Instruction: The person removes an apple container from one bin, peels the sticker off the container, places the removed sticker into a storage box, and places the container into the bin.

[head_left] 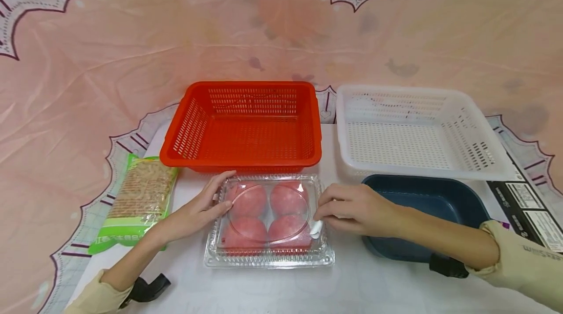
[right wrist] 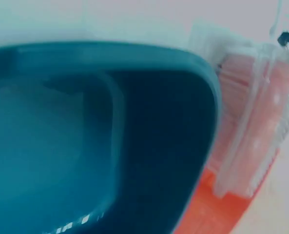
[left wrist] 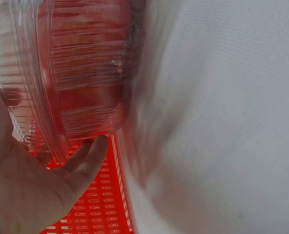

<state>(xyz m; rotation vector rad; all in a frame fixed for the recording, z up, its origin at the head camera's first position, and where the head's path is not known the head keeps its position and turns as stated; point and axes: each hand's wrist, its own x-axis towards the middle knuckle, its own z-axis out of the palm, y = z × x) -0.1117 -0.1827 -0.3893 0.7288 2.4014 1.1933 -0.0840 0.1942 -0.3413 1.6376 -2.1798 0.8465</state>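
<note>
1. While both hands meet at the clamshell near the table's front, the left hand lies flat-fingered on its left lid edge
2. Right hand curls its fingers on the right edge, touching the lid
3. Four red fruits sit inside
4. Red basket just beyond, white basket far right, blue tub beside the right hand, green packet left

I wear beige long sleeves, pushed up so my forearms are bare. A black strap with a small black mount sits on each wrist, just below the cuff. Dark lettering runs along the right sleeve, too small to read. My hands are bare.
</note>
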